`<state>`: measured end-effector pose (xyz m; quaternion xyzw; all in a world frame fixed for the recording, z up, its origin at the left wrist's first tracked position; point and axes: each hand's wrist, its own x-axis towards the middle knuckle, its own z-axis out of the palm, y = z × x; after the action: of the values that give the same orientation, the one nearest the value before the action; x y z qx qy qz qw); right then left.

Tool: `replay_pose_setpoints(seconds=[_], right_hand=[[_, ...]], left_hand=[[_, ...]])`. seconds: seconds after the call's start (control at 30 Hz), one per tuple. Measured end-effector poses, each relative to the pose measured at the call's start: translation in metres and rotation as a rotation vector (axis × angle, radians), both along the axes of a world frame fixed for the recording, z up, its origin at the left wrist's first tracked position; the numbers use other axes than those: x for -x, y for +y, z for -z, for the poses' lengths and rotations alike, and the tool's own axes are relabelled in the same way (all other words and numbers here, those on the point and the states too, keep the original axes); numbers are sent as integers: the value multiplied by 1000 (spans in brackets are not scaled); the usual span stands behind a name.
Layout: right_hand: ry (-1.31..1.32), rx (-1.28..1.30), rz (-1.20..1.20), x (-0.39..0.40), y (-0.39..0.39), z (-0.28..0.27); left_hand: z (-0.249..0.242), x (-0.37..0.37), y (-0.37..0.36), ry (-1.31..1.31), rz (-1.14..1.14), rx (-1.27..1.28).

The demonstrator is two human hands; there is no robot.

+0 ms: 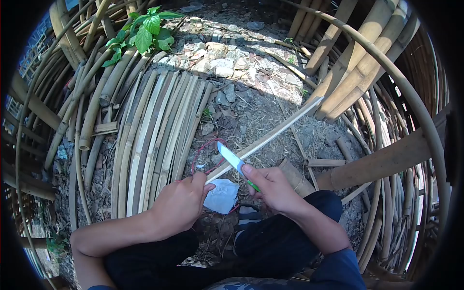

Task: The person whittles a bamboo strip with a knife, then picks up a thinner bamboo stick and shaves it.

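A long split bamboo strip [278, 129] slants from the lower middle up to the right, its pale cut side showing. My left hand [181, 205] is wrapped round its near end. In my right hand [275, 188] is a knife [230, 157] with a green handle, partly hidden by the fingers. The blade points up and to the left and lies across the strip, just beyond my left hand. Beneath the strip, a crumpled white bag [222, 195] and a thin red cord [197, 153] lie on the ground.
Several split bamboo strips [155, 140] lie side by side at the left. Thick bamboo poles [360, 63] lean at the upper right, and another pole [382, 164] juts in from the right. A leafy plant [147, 36] grows at the upper left. Stones and dry debris cover the ground.
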<state>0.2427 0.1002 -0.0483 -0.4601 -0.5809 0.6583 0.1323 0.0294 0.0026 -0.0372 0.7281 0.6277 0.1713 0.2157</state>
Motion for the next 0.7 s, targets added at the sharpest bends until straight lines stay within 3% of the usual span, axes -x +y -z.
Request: replay_pose_setpoints(seconds=[0.1,0.3,0.43,0.5,0.7], right_hand=[[-5,-57,-10,-4,1,1],[3,-114,252,-27,33,7],[-48,-191,76,-8,7,22],[-3,-125,-191,-1,-4,25],[-22,-133,-116,-1,-2,21]], left_hand=[[-1,1,-2,28,-12,-1],[4,13,-12,80,-70,73],[7,11,-10,113,-58,76],[4,8,-9,132,-54,69],[5,11,-9,167,-50,-7]])
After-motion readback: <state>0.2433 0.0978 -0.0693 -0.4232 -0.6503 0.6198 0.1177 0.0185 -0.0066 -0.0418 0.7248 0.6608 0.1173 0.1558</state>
